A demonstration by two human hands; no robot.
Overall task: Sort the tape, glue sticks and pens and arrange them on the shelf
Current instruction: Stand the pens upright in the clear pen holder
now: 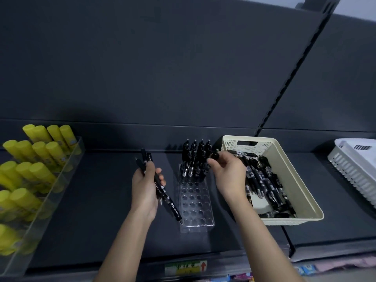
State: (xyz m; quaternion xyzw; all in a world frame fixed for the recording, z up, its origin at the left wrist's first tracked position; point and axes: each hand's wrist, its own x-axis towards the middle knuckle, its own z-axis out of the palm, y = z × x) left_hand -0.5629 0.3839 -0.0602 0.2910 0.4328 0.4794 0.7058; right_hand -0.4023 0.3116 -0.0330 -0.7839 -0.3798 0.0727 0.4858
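Single view here, worn on the head: wide-angle, facing forward and tilted down onto the dark shelf [97,210]. It's near enough that the left hand [145,186] and right hand [228,176] sit over it mid-frame, forearms entering from the bottom edge. The back panel [162,68] fills the upper half.

Left grip [145,186] and right grip [230,176], both bare, on slim forearms [130,241] uncovered along their whole visible length.
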